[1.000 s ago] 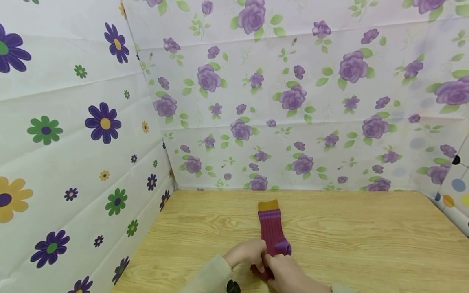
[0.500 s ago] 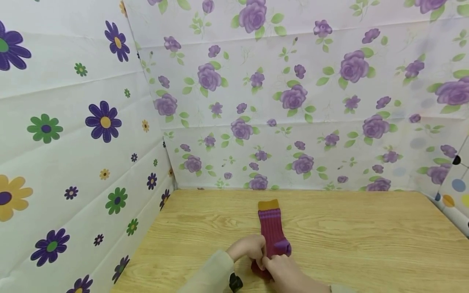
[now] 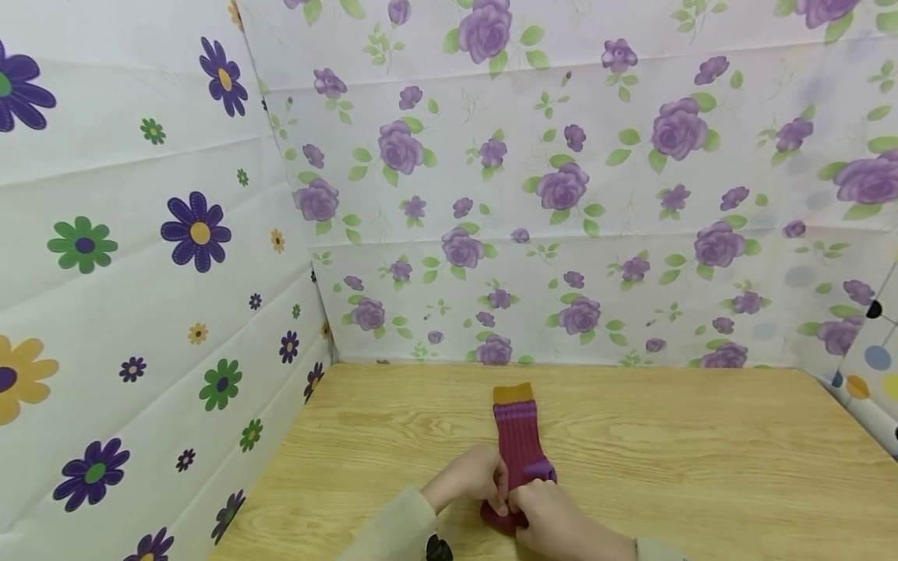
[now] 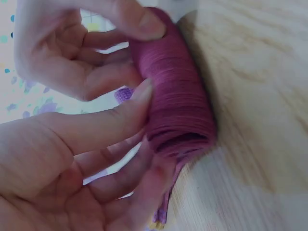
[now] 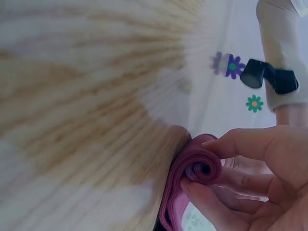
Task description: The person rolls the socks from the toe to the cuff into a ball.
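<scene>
A ribbed maroon sock (image 3: 517,436) with purple heel and stripes and a mustard cuff lies lengthwise on the wooden table (image 3: 673,444), cuff pointing away. Its near end is wound into a roll (image 4: 178,86), and the spiral of layers shows in the roll's end (image 5: 202,166) in the right wrist view. My left hand (image 3: 479,477) pinches the left end of this roll between thumb and fingers. At the other end, my right hand (image 3: 550,516) grips it the same way, beside the heel. Both hands cover part of the roll in the head view.
Floral cloth walls stand along the table's back (image 3: 561,312) and left side (image 3: 175,312); a dotted cloth (image 3: 877,351) hangs at the right. A black device (image 3: 439,548) sits at the left sleeve's wrist.
My right hand has shifted slightly forward, over more of the heel's lower edge. Both hands keep hold of the roll; the cuff end stays nearly in place.
</scene>
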Demonstrator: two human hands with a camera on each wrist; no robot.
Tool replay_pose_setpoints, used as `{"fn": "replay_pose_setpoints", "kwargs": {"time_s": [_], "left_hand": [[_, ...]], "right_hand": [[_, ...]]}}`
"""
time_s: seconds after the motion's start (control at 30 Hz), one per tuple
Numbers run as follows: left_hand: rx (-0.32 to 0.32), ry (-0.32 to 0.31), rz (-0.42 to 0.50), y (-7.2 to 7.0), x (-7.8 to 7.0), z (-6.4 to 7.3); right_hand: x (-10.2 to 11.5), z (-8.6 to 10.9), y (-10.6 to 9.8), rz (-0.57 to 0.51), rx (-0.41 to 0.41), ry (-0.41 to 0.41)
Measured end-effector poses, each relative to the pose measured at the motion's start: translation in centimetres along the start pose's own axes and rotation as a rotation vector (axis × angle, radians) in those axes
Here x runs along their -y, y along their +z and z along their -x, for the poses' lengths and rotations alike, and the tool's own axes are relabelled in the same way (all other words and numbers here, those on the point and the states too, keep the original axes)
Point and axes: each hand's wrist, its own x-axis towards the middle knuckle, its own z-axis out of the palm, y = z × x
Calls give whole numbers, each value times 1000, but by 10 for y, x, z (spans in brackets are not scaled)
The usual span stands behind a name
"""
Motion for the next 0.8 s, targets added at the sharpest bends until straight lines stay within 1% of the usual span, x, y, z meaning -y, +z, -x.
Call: {"fn": "replay_pose_setpoints", "kwargs": {"time_s": [0.17, 0.33, 0.4, 0.5, 0.6, 0.67, 0.8], "left_hand": [[-28, 79, 4, 2, 1, 5], [-46, 157, -29, 3, 3, 11], [-37, 196, -41, 3, 4, 14], [4, 256, -39, 1, 4, 19], [31, 287, -29, -1, 3, 22], [24, 304, -57, -1, 3, 22], [-5, 300, -129, 2, 2, 20]], "right_hand": [[-4, -2, 0, -43, -5, 18], [-8, -3, -1, -35, -32, 11], [-9, -3, -2, -47, -36, 12], [-11, -4, -4, -104, -20, 23], [-14, -5, -6, -159, -3, 41], [-16, -7, -7, -186, 9, 51], [-21, -10, -10, -262, 52, 76]]}}
